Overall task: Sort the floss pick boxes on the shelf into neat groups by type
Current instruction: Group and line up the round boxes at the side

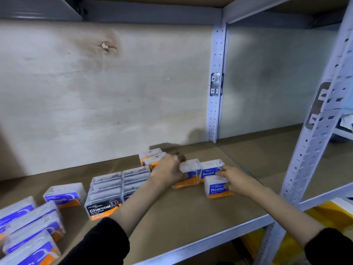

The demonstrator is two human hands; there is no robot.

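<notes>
Clear floss pick boxes stand on a brown shelf board (181, 211). My left hand (170, 171) grips a blue-and-orange box (190, 174) at the middle right. My right hand (236, 180) holds the front "Round" box (216, 189); another "Round" box (211, 169) stands just behind it. Two orange-labelled boxes (152, 156) sit behind my left hand. A block of black "Charcoal" boxes (107, 199) fills the middle, in two rows. Blue "Smooth" boxes (64, 194) and several more (32, 226) lie at the left, loosely placed.
A plywood back wall (114, 92) closes the shelf behind. Perforated metal uprights stand at the back right (215, 92) and front right (313, 150). The metal front rail (219, 240) edges the board. Yellow items (328, 213) show on a lower shelf.
</notes>
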